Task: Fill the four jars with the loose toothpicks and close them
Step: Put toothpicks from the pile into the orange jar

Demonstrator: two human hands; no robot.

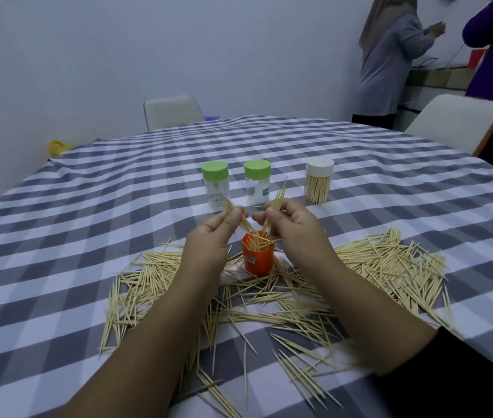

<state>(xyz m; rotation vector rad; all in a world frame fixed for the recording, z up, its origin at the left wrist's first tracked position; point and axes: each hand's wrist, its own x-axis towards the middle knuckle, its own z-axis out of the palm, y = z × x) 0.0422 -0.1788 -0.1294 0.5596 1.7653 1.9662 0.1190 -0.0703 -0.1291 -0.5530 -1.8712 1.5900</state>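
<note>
Toothpicks are pinched in small bundles by both hands, the left hand (215, 233) and the right hand (287, 221) each curled round its bundle above the open orange jar (258, 256), lower tips angled into its mouth. To load well, I judge each bundle should be squared up and dropped nearly upright, so no stick catches on the rim. Outward, loose toothpicks (390, 260) lie scattered round the jar, and the two green-lidded jars (215, 184) and the white-lidded jar (319, 181) stand capped farther off.
</note>
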